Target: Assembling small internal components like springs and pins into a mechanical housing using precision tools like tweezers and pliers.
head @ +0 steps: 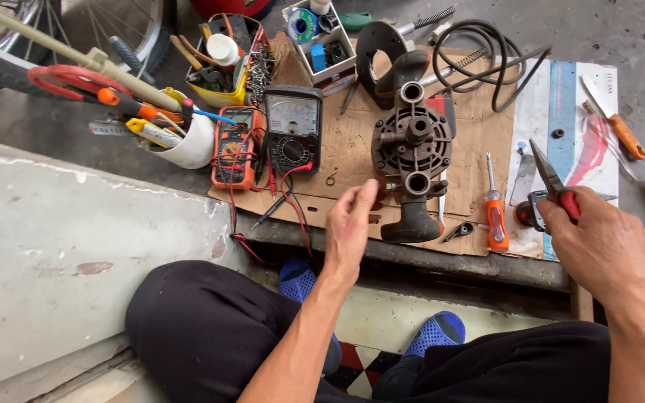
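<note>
A dark cast pump housing [410,149] with round ports stands on a sheet of cardboard [345,142]. My left hand [351,227] reaches toward its lower left side, fingers loosely apart, fingertips almost touching the housing and holding nothing I can make out. My right hand [605,246] grips red-handled needle-nose pliers [552,177], the jaws pointing up and away, to the right of the housing.
An orange-handled screwdriver [495,215] lies between housing and pliers. Two multimeters [293,127] with red and black leads sit at left. A white cup [188,142] of tools, a yellow parts tray [225,67], a coiled black cable [487,56] and a bicycle wheel [91,22] lie beyond. Blue sandals [434,332] below.
</note>
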